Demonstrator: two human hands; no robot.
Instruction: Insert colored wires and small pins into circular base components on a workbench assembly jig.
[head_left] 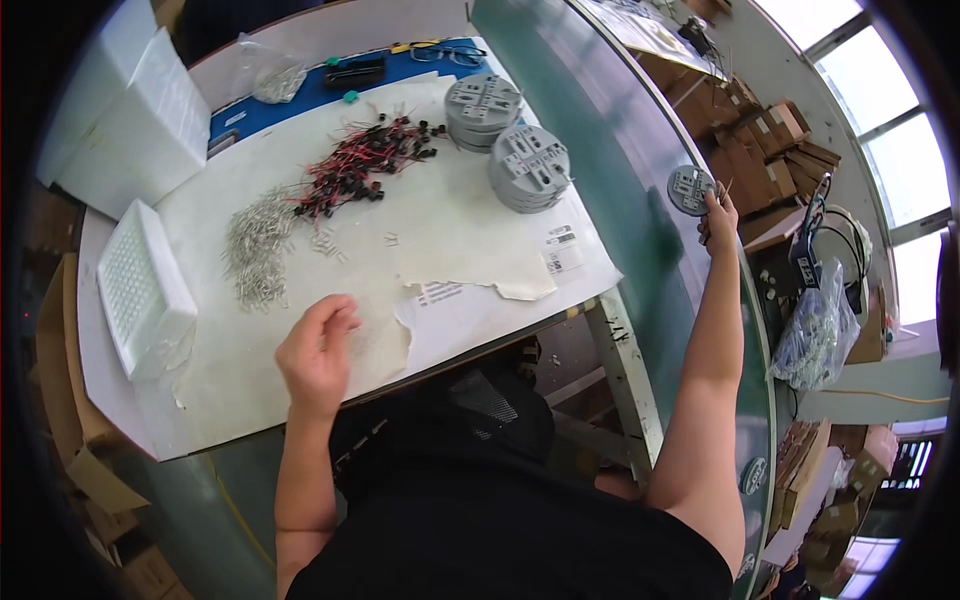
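My right hand [718, 222] is stretched far out to the right, its fingers gripping the edge of a round grey disc [688, 188] with small parts on its face. The disc is over the far side of the green belt [610, 150]. My left hand [318, 355] hovers above the near part of the paper-covered table [240, 390], fingers curled in, with nothing visible in them. Beyond it lie a heap of thin silvery-white pieces [258, 245] and a pile of black parts with red wires [360, 165]. Two stacks of similar grey discs, a nearer stack [530, 165] and a farther stack [482, 108], stand at the table's right.
A white foam tray [145, 285] leans at the table's left, near a tall white box [130, 110]. Glasses [450, 52] and a plastic bag [278, 80] lie at the back. Cardboard boxes [770, 135] and a bagged bundle [818, 330] are beyond the belt. Another disc [753, 475] lies near my right elbow.
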